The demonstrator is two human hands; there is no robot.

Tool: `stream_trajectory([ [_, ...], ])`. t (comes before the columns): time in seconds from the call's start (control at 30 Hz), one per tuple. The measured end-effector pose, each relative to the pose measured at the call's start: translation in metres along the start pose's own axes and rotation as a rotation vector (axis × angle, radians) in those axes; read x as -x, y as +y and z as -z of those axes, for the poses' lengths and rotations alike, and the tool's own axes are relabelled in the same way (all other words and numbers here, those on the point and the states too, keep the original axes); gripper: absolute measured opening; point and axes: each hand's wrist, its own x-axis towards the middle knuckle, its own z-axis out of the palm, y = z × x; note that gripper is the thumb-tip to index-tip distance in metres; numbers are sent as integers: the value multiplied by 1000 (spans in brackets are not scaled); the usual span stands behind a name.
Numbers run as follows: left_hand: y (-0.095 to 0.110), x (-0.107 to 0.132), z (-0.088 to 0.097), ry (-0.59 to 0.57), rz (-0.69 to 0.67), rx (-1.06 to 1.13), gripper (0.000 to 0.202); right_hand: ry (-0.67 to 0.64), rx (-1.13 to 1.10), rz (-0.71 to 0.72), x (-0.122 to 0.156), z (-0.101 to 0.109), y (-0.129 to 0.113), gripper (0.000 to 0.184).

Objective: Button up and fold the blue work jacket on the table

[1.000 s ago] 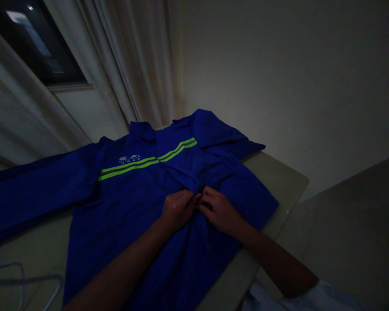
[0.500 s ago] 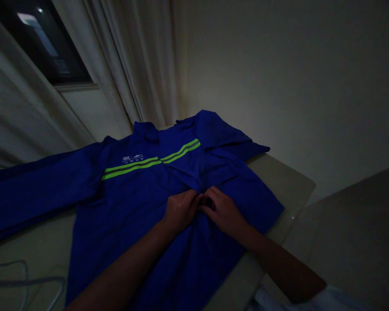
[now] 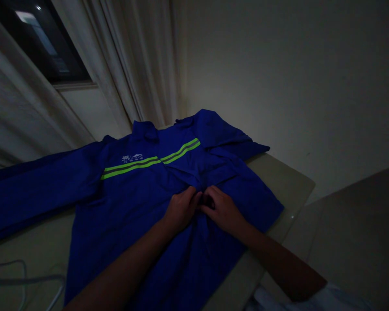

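A royal-blue work jacket (image 3: 139, 194) lies front up on a pale table (image 3: 282, 183), its collar (image 3: 145, 131) at the far side. Two neon-green reflective stripes (image 3: 131, 167) cross the chest below a small white logo (image 3: 132, 158). Its long sleeve (image 3: 35, 185) stretches off to the left. My left hand (image 3: 182, 210) and my right hand (image 3: 223, 210) meet at the jacket's centre front, fingers pinching the fabric edges. The fastening under my fingers is hidden.
A pale cable (image 3: 19, 276) lies on the table at lower left. Beyond the table stand a curtain (image 3: 123, 65) and a dark window (image 3: 39, 39). A wall rises at the back right, and a floor (image 3: 353, 233) lies below the table's right edge.
The whole scene has shifted slightly in view as my head moved. Both hands remain at the jacket's centre front, with only small finger movement on the fabric.
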Motion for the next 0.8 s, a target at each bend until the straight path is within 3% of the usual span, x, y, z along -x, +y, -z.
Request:
stream_trajectory([
  [0.23,3,-1,7,16,70,200,24,-9,-158,7,-1,2,2,20],
  [0.43,0,-13,10,156,318,642,47,-6,-332,39,3,19,-7,28],
  [0.5,-3,-17,9,212,334,726,56,-11,-358,59,4,24,-8,27],
  [0.57,-6,-18,8,257,306,745,61,-15,-362,56,3,26,-8,28],
  [0.8,-7,-16,8,258,186,565,35,-57,-251,127,-2,23,0,19],
])
